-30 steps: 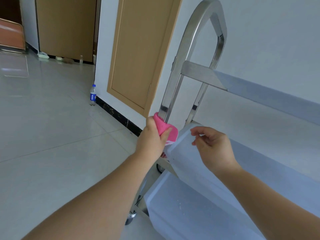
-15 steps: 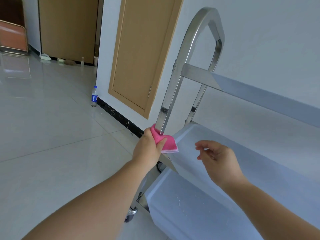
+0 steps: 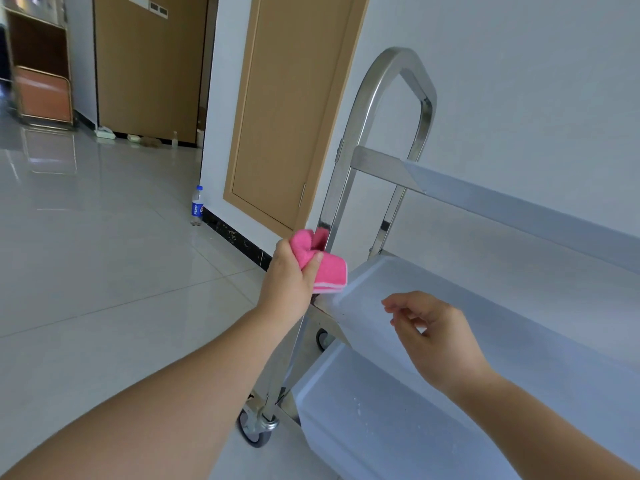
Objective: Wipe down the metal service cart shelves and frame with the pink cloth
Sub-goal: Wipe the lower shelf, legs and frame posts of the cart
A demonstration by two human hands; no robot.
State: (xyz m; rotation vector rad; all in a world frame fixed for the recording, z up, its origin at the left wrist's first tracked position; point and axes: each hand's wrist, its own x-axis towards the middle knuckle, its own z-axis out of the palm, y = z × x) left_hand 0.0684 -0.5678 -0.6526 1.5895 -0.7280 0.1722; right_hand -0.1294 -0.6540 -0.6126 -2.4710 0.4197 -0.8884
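Left hand (image 3: 294, 271) grips the cloth (image 3: 320, 261) against the cart post (image 3: 332, 202), whose long axis rises above it; right hand (image 3: 433, 334) hangs loosely curled, holding nothing, lower right of the post.

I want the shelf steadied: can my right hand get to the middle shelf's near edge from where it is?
Probably yes. The right hand hovers just above the middle shelf, holding nothing, and nothing lies between them.

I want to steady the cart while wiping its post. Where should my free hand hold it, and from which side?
Probably grip the arched handle with the right hand, reaching from the shelf side: it is a slim rounded tube, bare above the pink cloth that the left hand holds low on the post.
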